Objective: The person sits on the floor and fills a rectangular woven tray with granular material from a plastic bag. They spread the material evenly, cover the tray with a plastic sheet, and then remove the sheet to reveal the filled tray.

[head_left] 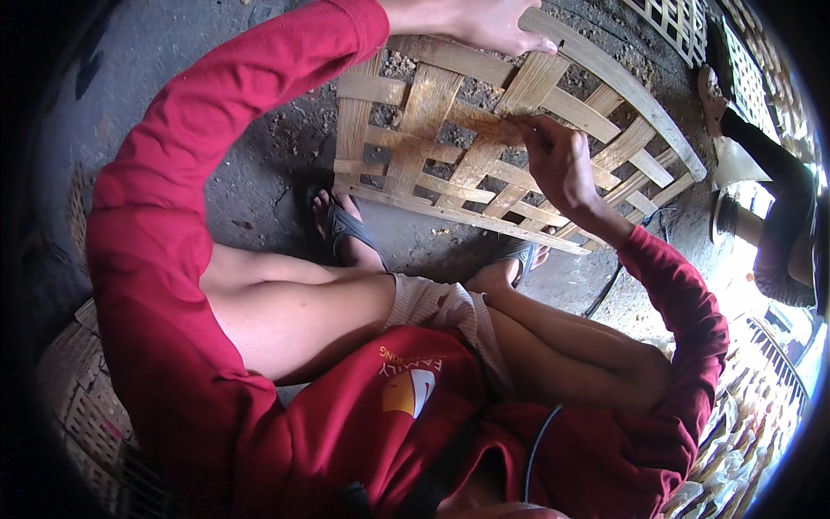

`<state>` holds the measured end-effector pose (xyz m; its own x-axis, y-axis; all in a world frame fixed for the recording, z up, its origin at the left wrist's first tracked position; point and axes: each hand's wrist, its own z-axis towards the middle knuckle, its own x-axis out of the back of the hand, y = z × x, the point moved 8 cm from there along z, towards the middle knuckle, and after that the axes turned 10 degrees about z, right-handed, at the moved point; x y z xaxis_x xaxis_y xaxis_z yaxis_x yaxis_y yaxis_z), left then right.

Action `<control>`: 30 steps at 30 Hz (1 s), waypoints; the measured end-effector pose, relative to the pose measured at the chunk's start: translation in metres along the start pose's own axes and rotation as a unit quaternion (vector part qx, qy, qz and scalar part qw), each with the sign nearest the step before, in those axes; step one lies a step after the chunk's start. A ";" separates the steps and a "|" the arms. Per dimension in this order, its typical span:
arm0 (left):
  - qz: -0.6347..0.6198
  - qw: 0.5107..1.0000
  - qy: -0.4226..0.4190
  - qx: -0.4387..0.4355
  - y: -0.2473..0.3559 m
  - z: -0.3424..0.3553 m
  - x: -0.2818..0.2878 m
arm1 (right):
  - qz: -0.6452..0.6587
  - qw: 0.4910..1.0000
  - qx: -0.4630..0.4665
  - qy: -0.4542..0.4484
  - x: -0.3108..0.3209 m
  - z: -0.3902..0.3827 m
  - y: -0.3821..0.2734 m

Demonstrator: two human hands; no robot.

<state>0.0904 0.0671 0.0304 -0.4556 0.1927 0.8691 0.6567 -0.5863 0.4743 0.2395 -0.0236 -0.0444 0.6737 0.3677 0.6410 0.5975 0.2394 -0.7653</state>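
An open-weave bamboo panel (424, 95) stands tilted before my knees, with pale flat strips crossing and a curved band (635, 95) along its far right side. My left hand (488, 24) reaches over the far edge and grips it, its thumb by the curved band; part of this hand is cut off by the top of the picture. Against the middle of the weave my right hand (562, 164) is closed, thumb and fingertips pinching a brownish bamboo strip (484, 124). Exactly how the strip passes between the fingers is hidden.
My feet in dark sandals (350, 229) rest on the grey, littered floor (268, 173) under the panel. Another person's dark-clad leg (782, 173) is at the right. More woven panels (674, 26) lie at the far right, and woven pieces (91, 415) are at the lower left.
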 end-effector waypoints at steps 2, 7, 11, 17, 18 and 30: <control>0.007 1.000 -0.017 0.001 0.001 0.002 -0.001 | -0.030 1.000 -0.002 -0.002 0.003 0.001 -0.001; 0.046 0.998 -0.037 -0.004 0.004 0.006 -0.002 | -0.148 0.987 0.057 -0.002 0.010 -0.003 -0.007; 0.086 0.996 0.015 -0.017 -0.001 0.000 0.002 | -0.189 0.970 0.119 -0.093 0.012 -0.013 -0.025; 0.063 0.998 -0.011 0.003 -0.004 0.004 -0.004 | -0.063 0.908 0.230 -0.345 -0.047 -0.066 -0.035; 0.081 0.995 0.032 -0.042 -0.001 0.010 -0.006 | -0.069 0.900 0.232 -0.362 -0.053 -0.071 -0.034; 0.050 0.998 -0.013 0.019 -0.006 0.006 -0.002 | -0.298 0.893 0.288 -0.176 -0.015 0.020 -0.039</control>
<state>0.0914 0.0751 0.0268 -0.3714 0.1554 0.9154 0.7210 -0.5729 0.3898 0.1975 -0.0200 -0.0257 0.0714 0.2559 0.9641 0.4124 0.8725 -0.2621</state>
